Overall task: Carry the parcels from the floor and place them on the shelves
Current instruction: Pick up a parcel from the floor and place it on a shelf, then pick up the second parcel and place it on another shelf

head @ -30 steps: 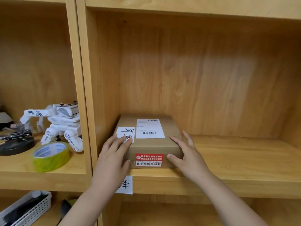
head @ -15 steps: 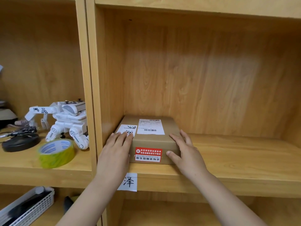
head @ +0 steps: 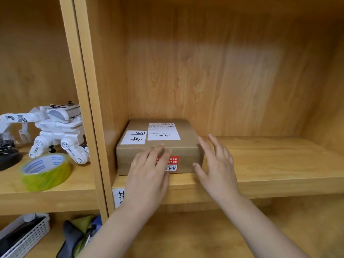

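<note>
A flat brown cardboard parcel (head: 167,146) with white labels on top and a red sticker on its front lies on the wooden shelf (head: 270,164), tight against the compartment's left wall. My left hand (head: 149,174) rests flat against the parcel's front face, fingers together, covering part of the red sticker. My right hand (head: 216,164) is at the parcel's right front corner, fingers spread, thumb near the front edge; it grips nothing.
A vertical divider (head: 87,108) separates the left compartment, which holds a white toy robot (head: 55,131) and a yellow-green tape roll (head: 45,171). A white basket (head: 24,235) sits on the lower left shelf. A paper tag (head: 118,197) sticks to the shelf edge.
The parcel sits deeper in the shelf than before. My left hand slid from its left top corner to the front face. My right hand's fingers have come off the top and spread.
</note>
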{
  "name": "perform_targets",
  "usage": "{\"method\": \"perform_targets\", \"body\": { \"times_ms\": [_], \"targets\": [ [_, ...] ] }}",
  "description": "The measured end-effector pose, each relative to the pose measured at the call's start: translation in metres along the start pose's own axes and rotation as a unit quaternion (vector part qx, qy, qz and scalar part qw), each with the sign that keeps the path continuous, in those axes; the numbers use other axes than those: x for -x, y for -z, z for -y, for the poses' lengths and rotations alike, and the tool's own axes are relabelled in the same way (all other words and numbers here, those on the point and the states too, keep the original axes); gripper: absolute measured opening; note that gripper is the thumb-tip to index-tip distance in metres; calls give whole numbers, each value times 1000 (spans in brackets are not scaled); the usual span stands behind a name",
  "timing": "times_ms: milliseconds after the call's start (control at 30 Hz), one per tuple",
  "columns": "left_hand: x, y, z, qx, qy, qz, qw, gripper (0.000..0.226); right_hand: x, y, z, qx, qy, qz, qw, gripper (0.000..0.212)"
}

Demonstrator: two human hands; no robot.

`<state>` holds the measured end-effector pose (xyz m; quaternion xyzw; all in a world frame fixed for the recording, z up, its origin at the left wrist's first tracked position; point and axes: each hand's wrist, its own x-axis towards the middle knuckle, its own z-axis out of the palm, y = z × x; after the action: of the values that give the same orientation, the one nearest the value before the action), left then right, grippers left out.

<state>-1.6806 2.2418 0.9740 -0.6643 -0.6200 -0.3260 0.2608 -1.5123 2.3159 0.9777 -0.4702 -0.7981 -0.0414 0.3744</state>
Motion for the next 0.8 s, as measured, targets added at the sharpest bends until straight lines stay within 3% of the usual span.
{"method": "perform_targets", "body": {
  "times_ms": [333,800],
  "targets": [
    [1,-62,-70,182,-113,25,976,33,71,21,-51,86,-112,-12,990,65],
    [44,-95,-262,326,-231,230,887,34,239,136,-133,195,-352,-47,914,65]
  ]
}}
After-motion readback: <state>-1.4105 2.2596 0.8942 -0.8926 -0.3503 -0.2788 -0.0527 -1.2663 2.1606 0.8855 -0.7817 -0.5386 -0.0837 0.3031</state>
